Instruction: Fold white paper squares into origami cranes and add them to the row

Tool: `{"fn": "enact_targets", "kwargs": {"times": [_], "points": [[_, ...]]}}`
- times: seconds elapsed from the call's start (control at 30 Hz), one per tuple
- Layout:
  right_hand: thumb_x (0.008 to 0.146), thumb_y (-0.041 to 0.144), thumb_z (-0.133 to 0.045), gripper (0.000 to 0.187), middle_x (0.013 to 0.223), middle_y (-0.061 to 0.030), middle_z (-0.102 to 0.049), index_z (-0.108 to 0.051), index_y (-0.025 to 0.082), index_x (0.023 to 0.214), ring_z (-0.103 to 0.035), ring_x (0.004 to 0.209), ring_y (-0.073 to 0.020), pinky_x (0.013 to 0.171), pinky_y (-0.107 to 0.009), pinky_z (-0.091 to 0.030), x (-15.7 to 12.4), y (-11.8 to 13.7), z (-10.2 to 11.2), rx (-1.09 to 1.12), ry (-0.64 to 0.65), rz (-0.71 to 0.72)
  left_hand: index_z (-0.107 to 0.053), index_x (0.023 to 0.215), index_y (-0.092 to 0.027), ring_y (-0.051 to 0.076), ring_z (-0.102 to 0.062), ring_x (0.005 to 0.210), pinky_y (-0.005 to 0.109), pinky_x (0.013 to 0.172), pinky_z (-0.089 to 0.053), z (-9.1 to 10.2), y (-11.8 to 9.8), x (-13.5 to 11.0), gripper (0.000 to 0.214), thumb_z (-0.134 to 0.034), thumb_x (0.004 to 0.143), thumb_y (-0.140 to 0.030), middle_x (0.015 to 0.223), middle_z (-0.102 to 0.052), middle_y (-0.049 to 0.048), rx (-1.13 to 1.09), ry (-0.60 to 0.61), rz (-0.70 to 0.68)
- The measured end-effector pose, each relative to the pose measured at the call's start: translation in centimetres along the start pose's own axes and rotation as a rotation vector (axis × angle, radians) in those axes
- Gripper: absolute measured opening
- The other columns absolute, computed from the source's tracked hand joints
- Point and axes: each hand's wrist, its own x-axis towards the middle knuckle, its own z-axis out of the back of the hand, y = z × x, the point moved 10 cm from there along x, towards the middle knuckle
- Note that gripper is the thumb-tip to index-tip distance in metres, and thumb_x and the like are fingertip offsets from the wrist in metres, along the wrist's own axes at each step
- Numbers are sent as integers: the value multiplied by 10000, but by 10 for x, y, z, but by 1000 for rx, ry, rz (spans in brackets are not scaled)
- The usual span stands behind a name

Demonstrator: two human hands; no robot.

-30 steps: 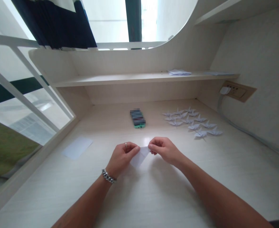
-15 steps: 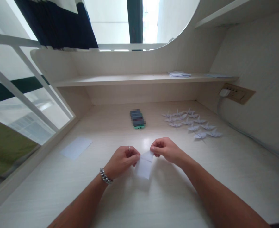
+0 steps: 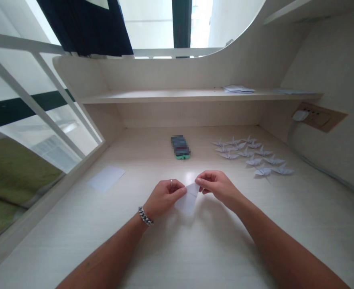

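A small folded sheet of white paper (image 3: 188, 204) is held between my two hands, just over the pale desk. My left hand (image 3: 166, 197), with a ring and a chain bracelet at the wrist, pinches its upper left edge between thumb and fingers. At its upper right corner, my right hand (image 3: 213, 185) grips the paper with thumb and forefinger. A crease runs across the paper's upper part. Several folded paper cranes (image 3: 246, 153) stand in a group beyond my right hand. Left of my left hand lies a flat white sheet (image 3: 106, 178).
A dark, blurred-out object with a green end (image 3: 181, 148) lies behind my hands. The shelf (image 3: 153, 96) at the back carries a stack of white paper (image 3: 239, 89). On the right wall a plug sits in a socket plate (image 3: 321, 116), its grey cable (image 3: 324, 170) trailing along the desk edge.
The view has shifted, so everything sits further right or slightly higher. Both hands keep their hold on the paper, whose lower part now tilts a little differently.
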Motion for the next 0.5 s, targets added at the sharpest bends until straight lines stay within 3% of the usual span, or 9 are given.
{"fn": "enact_targets", "kwargs": {"times": [0.13,0.27,0.33,0.5], "points": [[637,342,-786,291,636,3,-626,-657,149,812,-556,560,-107,561,-252,-433,-2,-3,-6,158,20,-41,-685,705,-126,100,-504,525,215,504,-394,12,-6,-1,281,-611,818,-372,575,-599,4,-62,-54,-52],[608,295,-815,327,666,6,-625,-649,152,851,-561,577,-97,575,-243,-434,-5,-10,-10,317,24,-113,-719,957,-146,152,-638,762,254,674,-508,20,-20,-5,216,-685,767,-243,937,-723,86,-123,-119,-192],[614,290,-813,323,676,3,-619,-651,150,857,-569,598,-103,593,-248,-442,-6,-13,-16,332,73,-146,-733,924,-149,178,-658,846,272,729,-523,17,-25,-7,198,-711,732,-196,1018,-724,105,-134,-113,-226],[710,420,-739,310,825,-59,-669,-669,146,838,-614,698,-135,626,-253,-449,-6,-16,-18,96,157,-162,-710,745,-131,129,-634,634,237,633,-503,16,-12,-4,97,-750,682,-193,683,-716,42,-191,-140,-83]]}}
